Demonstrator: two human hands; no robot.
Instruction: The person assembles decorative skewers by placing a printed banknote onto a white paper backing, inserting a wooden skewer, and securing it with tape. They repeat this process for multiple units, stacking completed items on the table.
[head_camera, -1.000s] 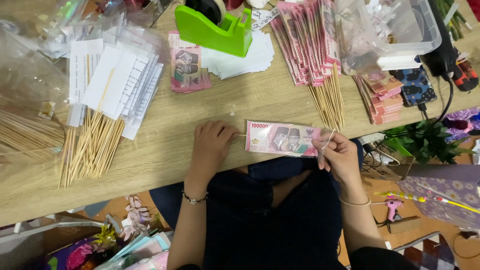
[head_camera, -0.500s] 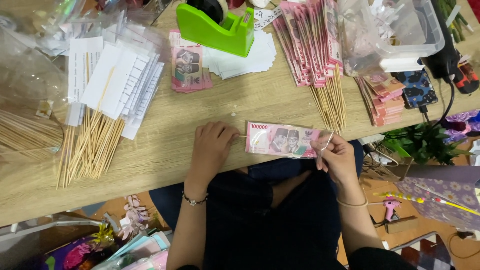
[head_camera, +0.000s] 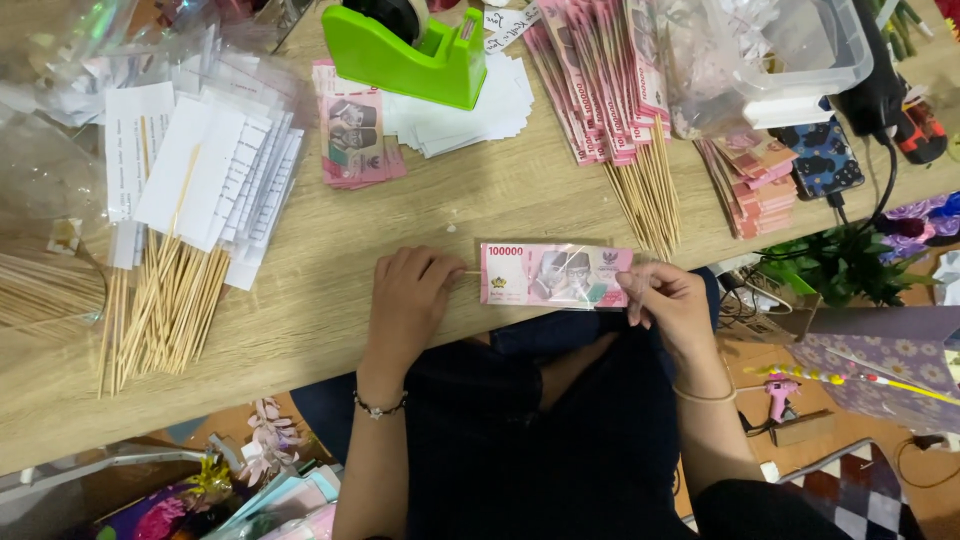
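Both hands are on one pink banknote (head_camera: 556, 275) at the near edge of the tabletop (head_camera: 300, 320): the left hand (head_camera: 408, 295) curls shut at a thin stick (head_camera: 470, 272) poking from the note's left end, the right hand (head_camera: 668, 300) pinches its right end. Looks like the stick is being seated; next calls for a steady slide along the note. Compared with a second ago, the note sits flatter and straighter. Farther back, loose sticks (head_camera: 160, 300), a green tape dispenser (head_camera: 410, 55), finished notes on sticks (head_camera: 610, 80).
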